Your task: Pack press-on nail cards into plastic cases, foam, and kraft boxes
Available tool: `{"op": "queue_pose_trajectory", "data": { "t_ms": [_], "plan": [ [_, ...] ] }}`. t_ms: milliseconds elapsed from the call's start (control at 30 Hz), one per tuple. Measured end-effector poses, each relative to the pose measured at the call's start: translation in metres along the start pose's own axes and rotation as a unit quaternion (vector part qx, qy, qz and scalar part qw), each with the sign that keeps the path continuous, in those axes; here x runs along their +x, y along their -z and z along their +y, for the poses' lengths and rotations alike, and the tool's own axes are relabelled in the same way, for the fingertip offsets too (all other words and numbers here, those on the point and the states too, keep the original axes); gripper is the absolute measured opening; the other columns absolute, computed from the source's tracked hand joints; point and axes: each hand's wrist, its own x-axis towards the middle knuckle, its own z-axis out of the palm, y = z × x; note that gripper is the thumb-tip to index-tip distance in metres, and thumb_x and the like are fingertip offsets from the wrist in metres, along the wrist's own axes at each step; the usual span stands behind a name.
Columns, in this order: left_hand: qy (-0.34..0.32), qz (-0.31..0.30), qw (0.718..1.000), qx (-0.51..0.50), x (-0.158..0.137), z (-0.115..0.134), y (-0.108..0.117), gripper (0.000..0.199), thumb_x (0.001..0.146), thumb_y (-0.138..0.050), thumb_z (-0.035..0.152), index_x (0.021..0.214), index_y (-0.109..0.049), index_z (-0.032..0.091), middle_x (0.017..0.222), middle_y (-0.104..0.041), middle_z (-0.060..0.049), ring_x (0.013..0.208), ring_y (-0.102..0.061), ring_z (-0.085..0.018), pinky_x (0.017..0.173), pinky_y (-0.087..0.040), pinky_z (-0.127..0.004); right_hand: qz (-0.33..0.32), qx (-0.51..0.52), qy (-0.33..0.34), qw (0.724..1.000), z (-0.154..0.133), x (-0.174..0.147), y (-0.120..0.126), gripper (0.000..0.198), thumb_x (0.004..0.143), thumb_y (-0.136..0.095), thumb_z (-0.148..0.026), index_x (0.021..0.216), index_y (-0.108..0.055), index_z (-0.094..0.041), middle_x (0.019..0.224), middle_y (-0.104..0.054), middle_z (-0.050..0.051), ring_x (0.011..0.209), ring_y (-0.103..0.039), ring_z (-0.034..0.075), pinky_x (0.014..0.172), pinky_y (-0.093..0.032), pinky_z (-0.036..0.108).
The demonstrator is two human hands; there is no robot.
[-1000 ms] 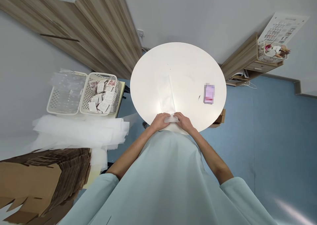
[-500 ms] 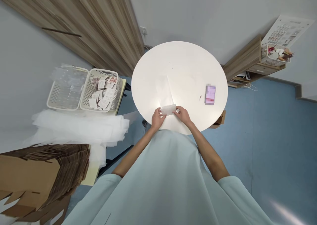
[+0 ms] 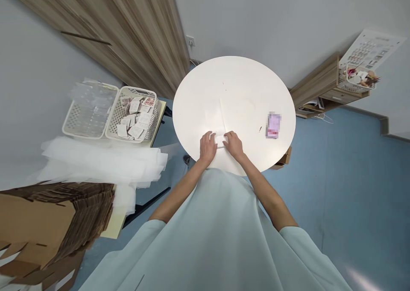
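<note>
A thin white sheet, probably packing foam, lies on the white table and stretches away from me. Its near end is folded or rolled into a small white bundle. My left hand grips the bundle's left end with curled fingers. On the right end, my right hand is closed in the same way, thumb and fingers bent over the edge. Whatever the bundle may contain is hidden from view.
A blurred purple item lies on the table's right. To my left are a basket of small packets, a basket of clear plastic, stacked white sheets and flattened cardboard boxes. A wooden cabinet stands behind.
The near end of the sheet has been folded over further, away from me. Both hands have shifted slightly forward, with fingers now curled over the bundle's top.
</note>
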Motion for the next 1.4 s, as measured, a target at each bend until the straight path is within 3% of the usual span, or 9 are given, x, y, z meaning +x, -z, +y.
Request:
{"op": "queue_pose_trajectory", "data": {
  "t_ms": [133, 300, 500, 667, 833, 967, 1100, 1233, 1400],
  "plan": [
    [-0.103, -0.110, 0.988, 0.019, 0.011, -0.003, 0.002, 0.055, 0.095, -0.042, 0.005, 0.146, -0.057, 0.016, 0.160, -0.054, -0.016, 0.154, -0.045, -0.030, 0.128, -0.036, -0.054, -0.061, -0.020, 0.122, 0.990, 0.005, -0.001, 0.005, 0.053, 0.091, -0.076, -0.020, 0.142, -0.061, -0.021, 0.160, -0.054, 0.014, 0.148, -0.049, 0.032, 0.113, -0.055, 0.049],
    [-0.140, -0.149, 0.979, 0.020, 0.003, -0.016, 0.009, 0.058, 0.096, -0.045, 0.012, 0.153, -0.051, 0.016, 0.168, -0.045, -0.016, 0.158, -0.041, -0.027, 0.132, -0.031, -0.054, -0.089, -0.027, 0.147, 0.985, 0.016, -0.009, 0.004, 0.062, 0.094, -0.070, -0.013, 0.152, -0.054, -0.022, 0.167, -0.047, 0.015, 0.156, -0.043, 0.031, 0.122, -0.049, 0.052],
    [-0.144, -0.194, 0.970, 0.004, -0.032, -0.029, 0.023, 0.076, 0.094, -0.066, 0.043, 0.161, -0.042, 0.017, 0.171, -0.040, -0.018, 0.161, -0.037, -0.029, 0.135, -0.020, -0.054, -0.079, -0.006, 0.151, 0.985, 0.017, -0.046, -0.011, 0.054, 0.095, -0.074, -0.025, 0.147, -0.060, -0.019, 0.163, -0.053, 0.016, 0.151, -0.051, 0.031, 0.124, -0.046, 0.051],
    [-0.068, -0.193, 0.978, -0.039, -0.052, -0.033, 0.025, 0.079, 0.093, -0.070, 0.052, 0.162, -0.043, 0.021, 0.165, -0.051, -0.013, 0.154, -0.048, -0.028, 0.136, -0.021, -0.051, -0.061, 0.057, 0.105, 0.991, 0.019, -0.074, -0.013, 0.057, 0.095, -0.075, -0.038, 0.149, -0.062, -0.024, 0.160, -0.058, 0.010, 0.146, -0.058, 0.029, 0.122, -0.050, 0.049],
    [0.047, -0.150, 0.983, -0.092, -0.042, -0.025, 0.029, 0.066, 0.093, -0.069, 0.061, 0.148, -0.061, 0.025, 0.147, -0.069, -0.009, 0.136, -0.065, -0.031, 0.117, -0.050, -0.044, -0.048, 0.095, 0.027, 0.994, 0.015, -0.066, -0.004, 0.048, 0.101, -0.067, -0.046, 0.145, -0.066, -0.027, 0.145, -0.071, 0.008, 0.129, -0.070, 0.027, 0.113, -0.056, 0.045],
    [0.100, -0.118, 0.980, -0.125, -0.027, -0.021, 0.031, 0.043, 0.095, -0.066, 0.061, 0.121, -0.075, 0.028, 0.118, -0.081, -0.004, 0.115, -0.075, -0.029, 0.100, -0.058, -0.040, -0.050, 0.126, -0.025, 0.991, 0.010, -0.048, 0.001, 0.036, 0.107, -0.059, -0.050, 0.130, -0.073, -0.027, 0.126, -0.079, 0.006, 0.101, -0.077, 0.022, 0.098, -0.060, 0.037],
    [0.148, -0.074, 0.977, -0.134, -0.013, -0.023, 0.023, 0.027, 0.091, -0.072, 0.051, 0.101, -0.075, 0.026, 0.105, -0.082, -0.004, 0.102, -0.076, -0.027, 0.093, -0.060, -0.039, -0.030, 0.140, -0.023, 0.989, 0.010, -0.034, -0.004, 0.032, 0.108, -0.055, -0.048, 0.113, -0.075, -0.023, 0.109, -0.079, 0.007, 0.096, -0.074, 0.021, 0.089, -0.058, 0.032],
    [0.200, -0.034, 0.971, -0.126, -0.001, -0.021, 0.011, 0.032, 0.087, -0.078, 0.041, 0.114, -0.073, 0.024, 0.102, -0.081, -0.005, 0.101, -0.075, -0.026, 0.094, -0.058, -0.038, -0.001, 0.138, -0.045, 0.989, 0.014, -0.020, -0.015, 0.029, 0.105, -0.057, -0.045, 0.106, -0.074, -0.021, 0.105, -0.075, 0.007, 0.090, -0.071, 0.021, 0.086, -0.058, 0.033],
    [0.208, -0.020, 0.973, -0.095, 0.007, -0.020, 0.003, 0.054, 0.088, -0.076, 0.038, 0.139, -0.062, 0.024, 0.104, -0.076, -0.006, 0.104, -0.073, -0.028, 0.099, -0.056, -0.043, 0.025, 0.149, -0.120, 0.981, 0.013, -0.007, -0.021, 0.032, 0.099, -0.066, -0.045, 0.120, -0.070, -0.020, 0.105, -0.075, 0.007, 0.090, -0.070, 0.022, 0.089, -0.059, 0.036]
  ]
}}
